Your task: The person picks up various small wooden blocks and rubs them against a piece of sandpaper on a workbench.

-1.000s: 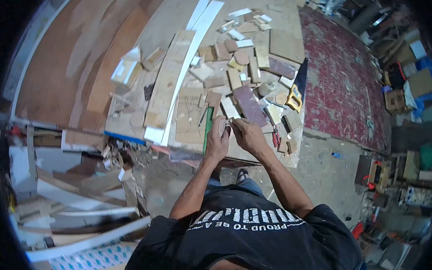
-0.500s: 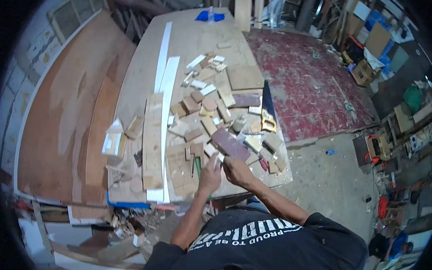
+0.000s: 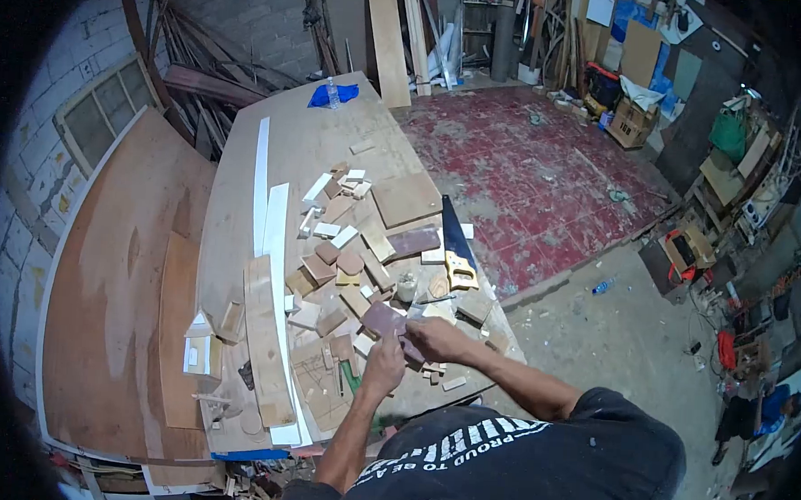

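My left hand point(image 3: 384, 367) and my right hand point(image 3: 436, 340) are close together over the near part of the workbench. Both have their fingers curled in, pinching at something small between them that I cannot make out. Right behind and beneath them lies a maroon sheet, perhaps sandpaper point(image 3: 382, 318), partly covered by my fingers. A green-handled tool point(image 3: 350, 376) lies left of my left hand. Small wood blocks surround the hands, among them a round-cornered brown block point(image 3: 350, 263). Farther back is a second maroon piece point(image 3: 415, 242).
A handsaw with a yellow handle point(image 3: 460, 269) lies along the bench's right edge. Long white strips point(image 3: 277, 227) and a curved board point(image 3: 267, 342) run down the left. A little wooden house shape point(image 3: 201, 353) stands beyond them. A clear bottle point(image 3: 333, 93) stands on blue cloth point(image 3: 319, 95).
The view has tilted up and shifted, showing more of the room. My hands stay close together, still pinching, and now overlap the maroon sheet more.
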Tool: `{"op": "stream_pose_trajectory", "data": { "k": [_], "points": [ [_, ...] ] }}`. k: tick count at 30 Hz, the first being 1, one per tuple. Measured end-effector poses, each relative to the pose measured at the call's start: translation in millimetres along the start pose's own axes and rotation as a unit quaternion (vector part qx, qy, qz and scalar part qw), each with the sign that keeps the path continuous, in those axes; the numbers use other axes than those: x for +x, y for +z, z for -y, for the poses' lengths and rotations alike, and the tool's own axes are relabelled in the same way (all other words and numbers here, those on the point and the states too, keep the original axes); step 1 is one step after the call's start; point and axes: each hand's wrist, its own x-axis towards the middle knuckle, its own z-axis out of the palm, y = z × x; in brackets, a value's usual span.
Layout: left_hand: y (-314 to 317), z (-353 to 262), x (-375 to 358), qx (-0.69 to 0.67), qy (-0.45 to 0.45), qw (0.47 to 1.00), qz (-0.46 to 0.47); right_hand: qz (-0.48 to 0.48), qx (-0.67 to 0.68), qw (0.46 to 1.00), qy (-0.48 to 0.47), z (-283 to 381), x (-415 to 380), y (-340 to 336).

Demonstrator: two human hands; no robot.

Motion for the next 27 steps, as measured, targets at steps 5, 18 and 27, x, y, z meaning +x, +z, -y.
{"op": "stream_pose_trajectory", "data": {
  "k": [5, 18, 27],
  "points": [
    [4, 9, 6, 0.041, 0.041, 0.998, -0.022, 0.026, -0.070, 0.997, 0.009, 19, 13, -8],
    [1, 8, -2, -0.034, -0.024, 0.994, -0.102, -0.034, -0.003, 0.999, 0.014, 25, 22, 8],
    [-4, 0, -12, -0.187, -0.078, 0.974, -0.099, -0.007, 0.037, 0.999, 0.027, 7, 5, 22]
  ]
}}
